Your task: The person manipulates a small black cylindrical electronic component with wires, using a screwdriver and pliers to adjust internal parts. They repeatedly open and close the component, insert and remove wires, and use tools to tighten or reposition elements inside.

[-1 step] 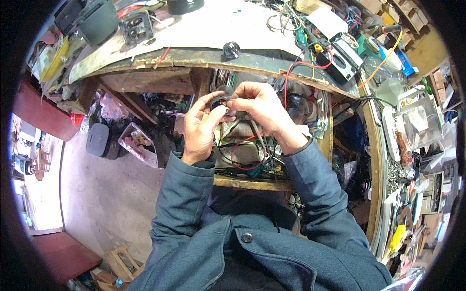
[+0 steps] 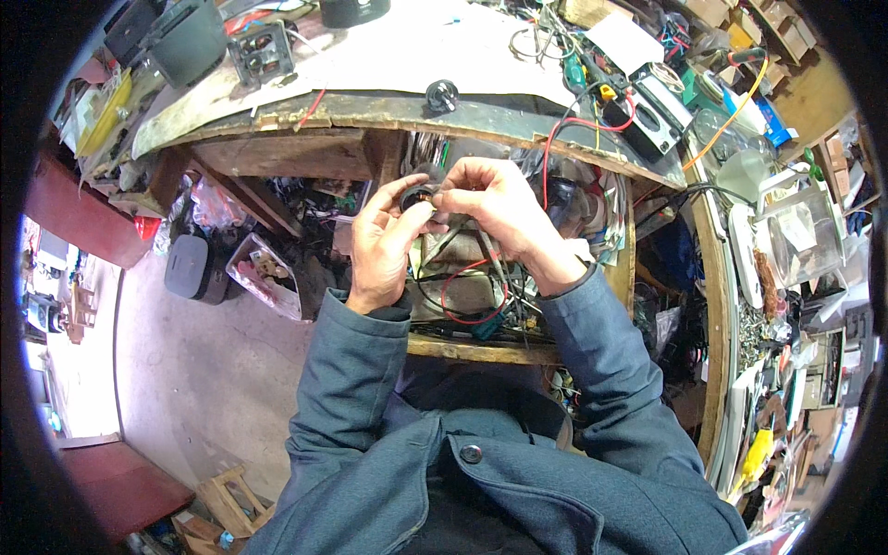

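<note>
left hand (image 2: 379,245): thumb and fingers are clamping a small dark round part (image 2: 413,196)
right hand (image 2: 495,199): fingertips are pinching together at its right edge, can't tell on what
round part: hanging out between both hands' fingers

A dark grey bin (image 2: 188,46) stood on the tabletop (image 2: 398,55) at the far left, with a dark square-framed part (image 2: 262,55) just right of it. On the floor (image 2: 213,370) to the left, a rounded black case (image 2: 190,266) sat beside an open carton (image 2: 266,298) of small pieces; a wooden frame (image 2: 222,504) lay nearer. At right, a yellow object (image 2: 758,453) lay nearer than a clear plastic container (image 2: 807,245).
</note>
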